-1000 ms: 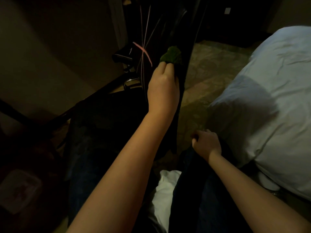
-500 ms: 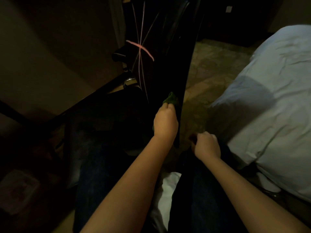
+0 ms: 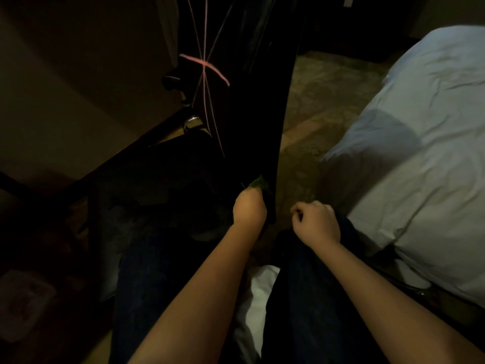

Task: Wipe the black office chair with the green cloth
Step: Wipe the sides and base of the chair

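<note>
Since 1 s ago, the stroke ran down the black office chair point(image 3: 252, 101) back, from high up to its lower tip. My left hand point(image 3: 249, 210) grips the green cloth point(image 3: 258, 183) against that edge. My right hand point(image 3: 316, 223) lies clenched on my thigh point(image 3: 315, 290), holding nothing visible. Judged: 1 edge pass done; seat, base and remaining panel left.

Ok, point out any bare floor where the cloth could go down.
The patterned floor between the black chair and the bed lies bare. Crowded nearer: left hand gripping the green cloth, right hand beside it. Left of the chair is too dark to judge.
</note>
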Available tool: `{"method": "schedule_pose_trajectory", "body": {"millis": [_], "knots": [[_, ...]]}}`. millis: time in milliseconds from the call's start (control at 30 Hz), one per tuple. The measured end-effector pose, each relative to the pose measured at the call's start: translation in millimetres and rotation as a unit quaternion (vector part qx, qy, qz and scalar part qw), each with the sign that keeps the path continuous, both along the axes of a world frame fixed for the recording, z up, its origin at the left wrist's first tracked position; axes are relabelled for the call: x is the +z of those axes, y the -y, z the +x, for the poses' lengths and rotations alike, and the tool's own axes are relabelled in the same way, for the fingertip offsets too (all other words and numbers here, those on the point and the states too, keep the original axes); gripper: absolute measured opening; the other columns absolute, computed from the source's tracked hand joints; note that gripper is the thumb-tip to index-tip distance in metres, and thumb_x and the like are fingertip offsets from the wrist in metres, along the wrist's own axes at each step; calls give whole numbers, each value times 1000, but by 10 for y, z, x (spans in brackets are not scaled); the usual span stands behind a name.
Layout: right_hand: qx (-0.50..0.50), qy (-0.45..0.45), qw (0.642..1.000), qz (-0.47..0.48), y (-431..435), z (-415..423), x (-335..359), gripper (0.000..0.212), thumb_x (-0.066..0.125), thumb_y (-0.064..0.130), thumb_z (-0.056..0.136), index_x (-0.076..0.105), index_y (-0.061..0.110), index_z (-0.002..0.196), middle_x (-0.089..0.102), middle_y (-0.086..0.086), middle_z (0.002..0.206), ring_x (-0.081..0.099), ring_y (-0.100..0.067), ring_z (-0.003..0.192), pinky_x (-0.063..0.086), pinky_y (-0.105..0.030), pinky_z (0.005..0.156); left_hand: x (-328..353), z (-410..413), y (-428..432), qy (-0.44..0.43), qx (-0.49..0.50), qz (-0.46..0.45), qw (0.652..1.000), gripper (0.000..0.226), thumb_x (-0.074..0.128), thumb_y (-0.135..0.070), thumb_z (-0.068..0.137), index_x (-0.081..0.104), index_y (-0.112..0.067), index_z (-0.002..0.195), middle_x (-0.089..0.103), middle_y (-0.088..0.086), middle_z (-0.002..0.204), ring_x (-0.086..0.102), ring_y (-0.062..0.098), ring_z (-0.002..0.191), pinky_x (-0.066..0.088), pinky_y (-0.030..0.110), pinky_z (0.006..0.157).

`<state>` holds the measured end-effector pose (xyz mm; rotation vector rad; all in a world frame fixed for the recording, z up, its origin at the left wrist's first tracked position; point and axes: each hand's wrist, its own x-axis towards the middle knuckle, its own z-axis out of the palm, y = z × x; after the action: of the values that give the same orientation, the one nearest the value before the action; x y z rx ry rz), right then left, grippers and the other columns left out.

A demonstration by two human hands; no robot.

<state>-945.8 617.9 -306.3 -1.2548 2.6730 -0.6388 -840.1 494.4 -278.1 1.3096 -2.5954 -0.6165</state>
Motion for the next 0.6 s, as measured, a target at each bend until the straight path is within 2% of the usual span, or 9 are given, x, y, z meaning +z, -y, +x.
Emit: {"method": "schedule_pose_trajectory", "body": {"millis": [67,133,267,367,433,467,533,600], "knots": [[0,-3,1000,-17,-5,0,-3,17,57,23,89,71,29,95,42,9,75,33,-9,72,33,-28,75,-145,111,-25,49,-28,43,997,24,44,-4,98,62,-4,114,65,16,99,63,33,88,43,35,61],[-2,-9,1000,-27,-15,4,-9,15,58,23,88,71,29,92,39,10,73,30,-8,70,33,-27,74,-267,220,-76,70,-31,56,996,26,43,-6,99,62,-5,116,66,17,101,63,34,89,42,37,61],[0,4,1000,-1,-35,-14,-21,16,54,27,90,69,32,94,41,8,78,34,-12,72,32,-27,73,-267,357,-111,122,-11,22,992,22,48,-21,101,67,-11,106,68,10,94,64,27,79,40,33,54],[7,11,1000,3,-37,-30,-22,17,54,27,91,69,31,98,44,7,81,38,-14,75,33,-27,73,-51,438,-64,107,-16,-39,993,28,52,-40,98,68,-16,95,57,-1,71,56,21,64,32,26,49],[8,12,1000,8,-37,-21,-14,18,54,27,91,69,30,100,49,4,84,42,-16,78,37,-28,74,127,471,-56,66,1,-65,996,36,53,-45,97,61,-15,79,46,-4,61,55,21,60,28,26,44],[5,11,1000,11,-37,-10,-9,19,53,27,92,69,29,102,53,2,86,46,-19,80,40,-29,76,222,480,-57,28,15,-64,997,38,53,-46,96,59,-14,77,48,-3,59,55,21,58,28,26,43],[-7,8,1000,16,-33,11,4,21,52,28,92,70,28,104,59,-5,94,54,-26,89,44,-31,78,419,478,-47,-79,46,-27,995,37,55,-45,96,64,-12,81,54,-1,61,54,17,54,30,26,43],[-12,4,1000,23,-43,19,4,23,52,28,93,69,27,108,61,-8,98,55,-30,94,45,-32,78,624,448,-43,-193,68,15,979,31,58,-42,95,65,-12,91,58,-3,68,55,9,56,35,20,43]]}}
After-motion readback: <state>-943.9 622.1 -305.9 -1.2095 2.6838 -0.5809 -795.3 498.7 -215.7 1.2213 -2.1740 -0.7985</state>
